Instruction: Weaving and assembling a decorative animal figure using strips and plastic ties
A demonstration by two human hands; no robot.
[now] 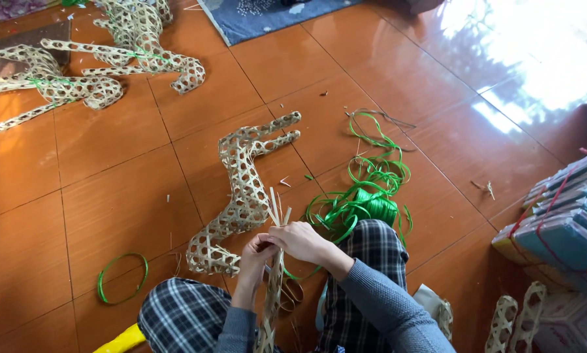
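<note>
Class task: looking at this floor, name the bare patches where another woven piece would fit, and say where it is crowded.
Free: tiles between the green ring and the far woven frames, and the sunlit floor right of the green strip tangle. Crowded: around both hands, left hand, right hand, on the woven bamboo frame.

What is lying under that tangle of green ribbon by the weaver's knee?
The green ribbon tangle lies on bare orange floor tiles, which show through its loose loops. Its dense end meets the plaid-trousered knee; what lies beneath that thick bundle is covered.

Left hand [254,256] and right hand [301,240] gripping bamboo strips [277,212] of woven bamboo frame [241,189]; green strapping coil [365,202] beside, on tiled floor [110,183].
</note>
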